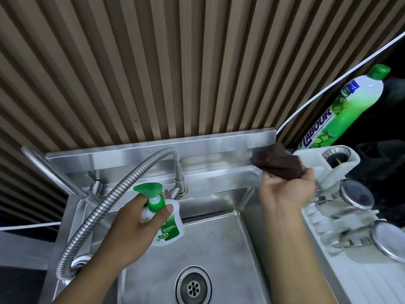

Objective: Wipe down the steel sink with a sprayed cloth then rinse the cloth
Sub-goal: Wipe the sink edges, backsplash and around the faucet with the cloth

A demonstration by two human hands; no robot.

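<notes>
Nearest, the steel sink point(219, 249) shows bare basin floor around its drain point(193, 287). Above it the left hand point(131, 227) curls round the spray bottle point(168, 229), and the right hand point(285, 194) pinches the dark cloth point(278, 165) at the sink's back right corner. Best to bring nozzle and cloth close and square, keeping mist off the dishes. The flexible hose point(98, 216) crowds the left and the white rack point(350, 270) hems the right; mid-basin offers the open room.

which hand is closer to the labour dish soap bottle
Right. The right hand, gripping the brown cloth at the back of the sink, sits below and left of the Labour bottle. The left hand holds the spray bottle much farther left.
</notes>
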